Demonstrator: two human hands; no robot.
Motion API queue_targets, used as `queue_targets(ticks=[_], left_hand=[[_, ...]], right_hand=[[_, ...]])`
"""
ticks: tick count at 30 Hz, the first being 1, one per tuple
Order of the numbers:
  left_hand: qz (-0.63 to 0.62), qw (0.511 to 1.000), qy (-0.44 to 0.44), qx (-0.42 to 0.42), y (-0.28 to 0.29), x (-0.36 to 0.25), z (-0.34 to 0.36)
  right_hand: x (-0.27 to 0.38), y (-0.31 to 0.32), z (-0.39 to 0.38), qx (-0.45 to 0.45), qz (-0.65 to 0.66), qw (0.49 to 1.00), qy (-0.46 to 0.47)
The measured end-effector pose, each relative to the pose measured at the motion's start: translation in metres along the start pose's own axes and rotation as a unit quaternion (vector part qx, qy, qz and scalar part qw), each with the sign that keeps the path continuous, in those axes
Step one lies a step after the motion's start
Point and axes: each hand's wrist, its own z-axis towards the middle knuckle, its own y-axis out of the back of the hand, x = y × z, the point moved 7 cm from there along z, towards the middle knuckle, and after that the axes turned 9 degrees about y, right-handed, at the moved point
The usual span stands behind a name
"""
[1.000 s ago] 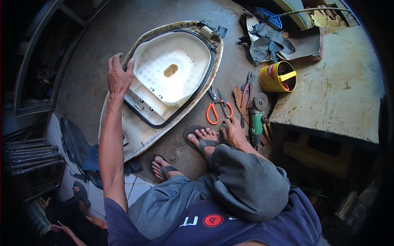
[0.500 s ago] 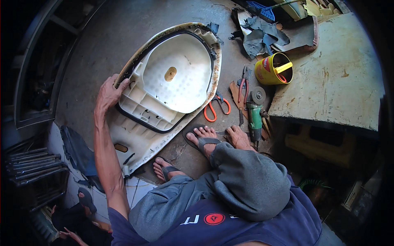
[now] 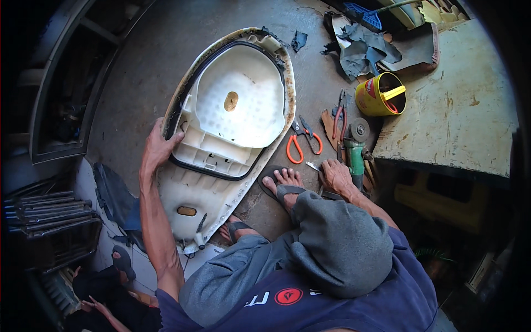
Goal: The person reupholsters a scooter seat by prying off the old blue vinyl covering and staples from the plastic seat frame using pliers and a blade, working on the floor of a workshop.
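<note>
A white plastic motorcycle seat base (image 3: 193,171), ringed inside by a black rubber seal (image 3: 260,160), lies underside up on the floor, its wide end away from me. My left hand (image 3: 160,145) is closed on its left edge, the thumb over the rim and the fingers hidden beneath. Beside my right foot, my right hand (image 3: 336,176) is low to the floor with its fingers curled. A thin metal blade (image 3: 313,165) sticks out at its fingertips; its handle is hidden. Orange-handled scissors (image 3: 301,143) lie between the base and that hand.
A green angle grinder (image 3: 355,152) and red-handled pliers (image 3: 341,113) lie right of my hand. Beyond stand a yellow can (image 3: 381,95) and a worn bench (image 3: 448,105). Torn grey scraps (image 3: 362,52) lie far right. Another person's hand (image 3: 97,307) shows lower left.
The seat base has turned slightly, its narrow end swinging right, with my left hand still on its edge. My right hand has come out from beside my knee, the blade now at its fingertips.
</note>
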Motion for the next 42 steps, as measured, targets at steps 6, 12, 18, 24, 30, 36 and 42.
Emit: queue_targets(ticks=[6, 12, 18, 24, 30, 36, 42], left_hand=[[0.01, 1.0, 0.004, -0.009, 0.0, 0.003, 0.001], [0.03, 0.999, 0.018, -0.017, -0.001, -0.01, -0.007], [0.044, 0.998, 0.039, -0.029, 0.002, -0.026, -0.016], [0.052, 0.997, 0.046, -0.031, 0.0, -0.019, -0.013], [0.045, 0.997, 0.058, -0.037, 0.002, -0.023, -0.019], [0.041, 0.997, 0.049, -0.031, 0.001, -0.023, -0.019], [0.03, 0.999, 0.035, -0.011, 0.004, -0.026, -0.021]], right_hand=[[-0.024, 0.01, 0.011, -0.055, -0.049, 0.997, -0.038], [-0.03, 0.031, 0.004, -0.236, -0.002, 0.969, -0.07], [0.01, 0.089, 0.009, -0.377, 0.084, 0.922, -0.02], [-0.013, 0.105, 0.106, -0.248, 0.173, 0.946, -0.114], [-0.012, 0.123, 0.154, -0.135, 0.076, 0.976, -0.151], [0.002, 0.128, 0.166, -0.1, 0.032, 0.983, -0.15], [0.004, 0.11, 0.199, -0.09, -0.013, 0.983, -0.16]])
